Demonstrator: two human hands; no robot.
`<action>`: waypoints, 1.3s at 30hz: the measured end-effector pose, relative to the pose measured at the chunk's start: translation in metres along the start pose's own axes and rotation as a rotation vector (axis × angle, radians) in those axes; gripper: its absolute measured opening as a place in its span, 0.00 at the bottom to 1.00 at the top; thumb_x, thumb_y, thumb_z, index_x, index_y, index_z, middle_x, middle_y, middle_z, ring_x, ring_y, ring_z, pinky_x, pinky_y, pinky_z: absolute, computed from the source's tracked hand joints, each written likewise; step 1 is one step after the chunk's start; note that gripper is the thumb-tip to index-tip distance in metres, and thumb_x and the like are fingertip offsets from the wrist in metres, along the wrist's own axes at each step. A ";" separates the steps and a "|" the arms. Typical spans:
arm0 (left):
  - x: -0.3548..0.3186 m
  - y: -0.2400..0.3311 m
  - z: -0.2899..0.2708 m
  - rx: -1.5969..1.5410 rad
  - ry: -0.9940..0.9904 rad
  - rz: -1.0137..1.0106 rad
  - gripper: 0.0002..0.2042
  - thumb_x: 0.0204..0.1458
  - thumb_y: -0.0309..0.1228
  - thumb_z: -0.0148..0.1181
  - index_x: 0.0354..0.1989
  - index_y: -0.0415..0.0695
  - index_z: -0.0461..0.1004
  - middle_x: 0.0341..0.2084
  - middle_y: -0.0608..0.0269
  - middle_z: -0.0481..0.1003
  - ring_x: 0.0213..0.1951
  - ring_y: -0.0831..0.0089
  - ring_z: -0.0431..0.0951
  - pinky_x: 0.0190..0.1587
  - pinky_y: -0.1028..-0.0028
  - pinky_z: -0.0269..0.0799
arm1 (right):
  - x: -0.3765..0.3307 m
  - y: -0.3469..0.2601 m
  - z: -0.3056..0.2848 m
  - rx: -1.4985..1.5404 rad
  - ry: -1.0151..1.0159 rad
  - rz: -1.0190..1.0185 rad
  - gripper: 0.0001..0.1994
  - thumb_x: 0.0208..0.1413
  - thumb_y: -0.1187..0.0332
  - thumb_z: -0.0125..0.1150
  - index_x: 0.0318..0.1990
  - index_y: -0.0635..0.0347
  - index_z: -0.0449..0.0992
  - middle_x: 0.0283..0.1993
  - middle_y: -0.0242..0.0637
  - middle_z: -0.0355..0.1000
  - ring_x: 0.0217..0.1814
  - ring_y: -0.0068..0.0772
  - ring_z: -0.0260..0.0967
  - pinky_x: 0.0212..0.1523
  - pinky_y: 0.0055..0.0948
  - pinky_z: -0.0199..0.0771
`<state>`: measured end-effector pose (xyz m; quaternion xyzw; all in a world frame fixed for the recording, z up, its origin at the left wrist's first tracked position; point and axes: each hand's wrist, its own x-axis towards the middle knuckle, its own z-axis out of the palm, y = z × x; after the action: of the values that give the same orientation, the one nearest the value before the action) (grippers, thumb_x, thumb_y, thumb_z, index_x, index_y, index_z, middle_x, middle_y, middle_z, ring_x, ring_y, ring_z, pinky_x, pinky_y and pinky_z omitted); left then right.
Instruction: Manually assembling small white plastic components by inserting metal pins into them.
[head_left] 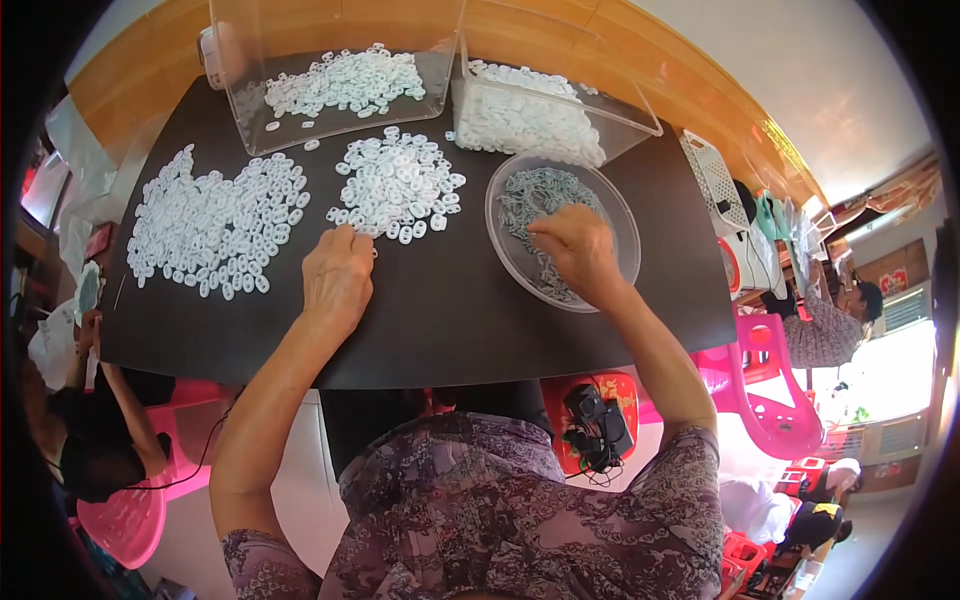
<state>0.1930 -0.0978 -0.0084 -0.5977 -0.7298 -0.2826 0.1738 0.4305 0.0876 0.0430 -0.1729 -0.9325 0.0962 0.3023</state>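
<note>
My left hand (pixel 338 275) rests on the dark table at the near edge of a middle pile of white oval plastic pieces (pixel 400 185). Its fingers are curled in, and whatever they grip is hidden. Over a round clear dish (pixel 626 225) is my right hand (pixel 580 255), its fingers pinched together among small grey metal pieces (pixel 545 190) that look like screws or pins. What sits in that pinch is too small to make out. Each white piece has two slots. A wider pile of the same pieces (pixel 215 220) spreads to the left.
Two clear plastic bins, the left bin (pixel 255 125) and right bin (pixel 640 118), lie at the table's far side with more white pieces inside. A white basket (pixel 708 175) stands right, beyond the table. Pink chairs (pixel 770 400) and a red stool (pixel 625 400) stand around; other people sit nearby.
</note>
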 end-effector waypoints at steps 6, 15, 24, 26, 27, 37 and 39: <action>-0.002 0.013 -0.007 -0.045 -0.050 0.018 0.06 0.40 0.21 0.59 0.24 0.40 0.67 0.23 0.56 0.67 0.29 0.60 0.71 0.30 0.65 0.69 | 0.010 0.017 0.036 -0.278 -0.046 -0.163 0.06 0.42 0.76 0.59 0.27 0.53 0.78 0.23 0.37 0.65 0.31 0.41 0.65 0.31 0.39 0.63; -0.015 0.019 -0.019 -0.258 -0.029 -0.058 0.07 0.42 0.19 0.59 0.30 0.39 0.68 0.24 0.56 0.68 0.28 0.59 0.71 0.29 0.65 0.67 | -0.001 0.019 0.005 -0.149 0.014 -0.087 0.05 0.40 0.77 0.61 0.25 0.54 0.76 0.24 0.35 0.66 0.31 0.41 0.65 0.32 0.39 0.63; -0.030 0.053 -0.050 -0.682 -0.018 -0.396 0.04 0.45 0.20 0.60 0.29 0.37 0.72 0.23 0.61 0.71 0.23 0.72 0.71 0.28 0.76 0.66 | 0.021 0.031 0.041 -0.225 -0.066 0.051 0.02 0.41 0.71 0.61 0.23 0.57 0.75 0.26 0.40 0.68 0.36 0.45 0.66 0.35 0.41 0.65; -0.035 0.057 -0.053 -0.889 -0.017 -0.532 0.04 0.47 0.21 0.60 0.30 0.36 0.73 0.23 0.64 0.71 0.24 0.78 0.69 0.28 0.79 0.66 | 0.025 0.033 0.049 -0.328 -0.149 0.058 0.04 0.41 0.71 0.60 0.21 0.60 0.74 0.26 0.42 0.69 0.36 0.47 0.66 0.36 0.42 0.66; -0.039 0.056 -0.055 -0.928 -0.039 -0.566 0.04 0.49 0.23 0.60 0.31 0.35 0.73 0.23 0.67 0.72 0.24 0.82 0.68 0.28 0.81 0.65 | 0.025 0.033 0.052 -0.323 -0.153 0.050 0.04 0.41 0.71 0.60 0.21 0.60 0.74 0.26 0.42 0.69 0.36 0.47 0.66 0.36 0.42 0.66; -0.047 0.061 -0.054 -1.526 -0.054 -0.893 0.06 0.51 0.26 0.60 0.34 0.36 0.74 0.24 0.59 0.75 0.20 0.79 0.72 0.24 0.81 0.68 | 0.033 0.031 0.052 -0.266 -0.133 -0.123 0.02 0.39 0.76 0.55 0.20 0.62 0.69 0.24 0.45 0.68 0.32 0.49 0.67 0.34 0.43 0.67; -0.046 0.063 -0.054 -1.675 -0.007 -0.928 0.06 0.51 0.24 0.59 0.34 0.34 0.74 0.25 0.56 0.76 0.22 0.77 0.74 0.24 0.79 0.69 | 0.031 0.025 0.044 -0.239 -0.130 -0.089 0.03 0.41 0.75 0.54 0.21 0.62 0.69 0.24 0.45 0.68 0.33 0.50 0.67 0.35 0.44 0.67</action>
<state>0.2599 -0.1589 0.0196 -0.1801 -0.4552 -0.7519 -0.4416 0.3874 0.1188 0.0166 -0.1597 -0.9616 -0.0179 0.2226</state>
